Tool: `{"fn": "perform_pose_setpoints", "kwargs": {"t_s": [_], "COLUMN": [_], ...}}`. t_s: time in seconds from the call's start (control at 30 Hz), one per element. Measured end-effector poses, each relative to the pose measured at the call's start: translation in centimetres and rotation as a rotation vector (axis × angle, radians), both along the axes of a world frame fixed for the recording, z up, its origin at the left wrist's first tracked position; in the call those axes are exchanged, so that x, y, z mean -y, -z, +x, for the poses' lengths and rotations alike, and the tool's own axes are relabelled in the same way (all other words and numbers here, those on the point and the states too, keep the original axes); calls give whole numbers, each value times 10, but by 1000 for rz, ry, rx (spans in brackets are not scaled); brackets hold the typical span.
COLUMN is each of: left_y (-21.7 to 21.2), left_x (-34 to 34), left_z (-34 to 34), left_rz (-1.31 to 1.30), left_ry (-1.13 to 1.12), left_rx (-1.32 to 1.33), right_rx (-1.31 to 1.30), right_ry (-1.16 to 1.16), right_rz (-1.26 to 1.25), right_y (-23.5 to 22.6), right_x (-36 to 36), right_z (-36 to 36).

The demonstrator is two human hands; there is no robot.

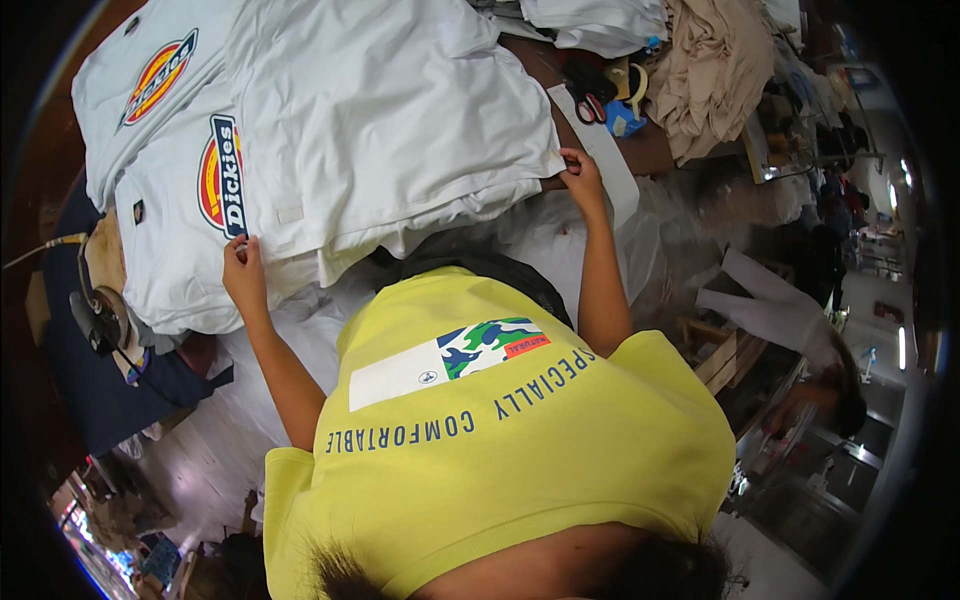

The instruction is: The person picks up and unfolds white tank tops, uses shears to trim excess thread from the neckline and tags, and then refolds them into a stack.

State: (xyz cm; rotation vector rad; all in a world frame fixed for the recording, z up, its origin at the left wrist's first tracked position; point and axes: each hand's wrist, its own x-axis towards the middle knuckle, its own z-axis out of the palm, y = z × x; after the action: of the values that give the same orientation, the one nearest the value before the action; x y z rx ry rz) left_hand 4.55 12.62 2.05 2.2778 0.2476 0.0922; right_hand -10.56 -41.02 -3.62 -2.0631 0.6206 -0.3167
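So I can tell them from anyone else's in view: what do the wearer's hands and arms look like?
Left hand and right hand are ungloved, with no watch or bracelet visible. The forearms are bare below short, loose yellow sleeves.

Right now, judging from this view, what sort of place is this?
Most likely a garment workshop: layered white shirts, some with printed emblems, are spread out in front, scissors lie beside them near heaped beige fabric, and what looks like an iron sits at left.

Brown table [648, 150], stacked white shirts [400, 120], long white strip [612, 165], scissors [590, 108], heaped beige fabric [710, 70]
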Motion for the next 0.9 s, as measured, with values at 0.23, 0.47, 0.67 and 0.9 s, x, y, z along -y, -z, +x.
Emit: {"fn": "perform_pose_setpoints", "kwargs": {"t_s": [0.23, 0.47, 0.67, 0.9], "left_y": [-7, 13, -5, -127], "left_x": [9, 78, 68, 47], "left_z": [119, 236, 251, 223], "left_rz": [66, 76, 36, -742], "left_ry": [208, 22, -46, 159], "left_rx": [311, 157, 224, 141], "right_rx": [53, -66, -254, 392], "right_ry": [-65, -120, -253, -292], "right_rz": [84, -26, -397, 1060], "right_y": [-42, -36, -52, -131], "right_x": [17, 13, -16, 56], "right_z": [88, 237, 270, 214]}}
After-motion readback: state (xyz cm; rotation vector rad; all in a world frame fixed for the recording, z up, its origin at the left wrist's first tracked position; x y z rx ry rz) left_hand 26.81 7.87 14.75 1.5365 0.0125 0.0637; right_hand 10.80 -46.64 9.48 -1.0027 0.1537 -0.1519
